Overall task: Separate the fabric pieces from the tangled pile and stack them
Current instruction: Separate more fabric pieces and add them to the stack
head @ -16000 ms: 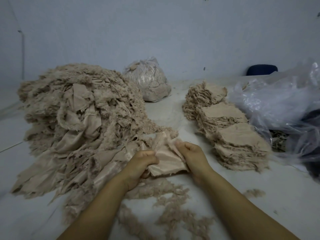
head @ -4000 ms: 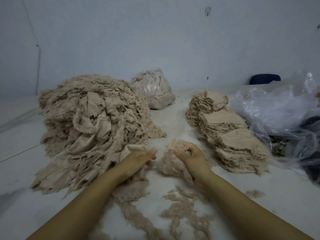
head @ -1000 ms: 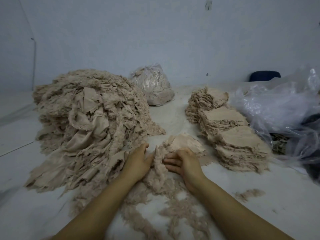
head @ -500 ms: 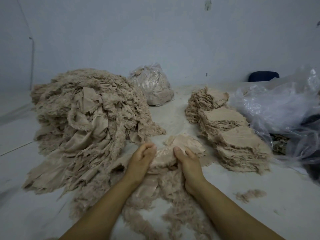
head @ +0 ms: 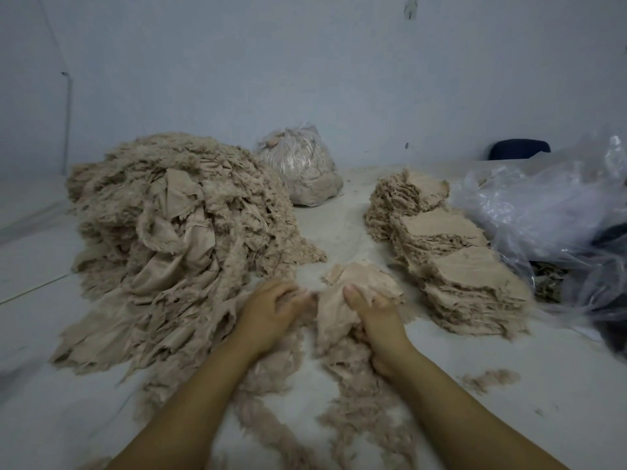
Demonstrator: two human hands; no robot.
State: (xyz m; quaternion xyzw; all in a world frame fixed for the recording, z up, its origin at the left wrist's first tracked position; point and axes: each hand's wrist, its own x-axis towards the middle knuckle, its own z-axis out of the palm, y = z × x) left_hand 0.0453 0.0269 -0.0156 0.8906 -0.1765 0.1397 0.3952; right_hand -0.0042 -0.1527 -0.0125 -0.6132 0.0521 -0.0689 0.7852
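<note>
A: What can't we make out?

B: The left hand point(head: 271, 308) is motion-blurred; its fingers curl over frayed fluff, but we cannot tell whether they pinch anything. The right hand point(head: 373, 313) is clearer: its thumb and fingers grip a beige fabric piece point(head: 353, 283), whose lower part is hidden under the palm. Both forearms run off the near edge.

A: And around them?

B: The tangled pile point(head: 169, 232) sits on the left of the desk point(head: 559, 385), just beside the left hand. The stacks point(head: 451, 252) line up on the right, near the held piece. A clear plastic sheet point(head: 543, 212) on the far right covers something dark that we can't identify and is cut off by the frame. A tied bag point(head: 302, 171) stands far off by the wall.

A: What differs from half a second ago?

B: We had both hands pressed together on one folded piece then; now they have parted, and the piece has gone with the right hand, toward the stacks.
</note>
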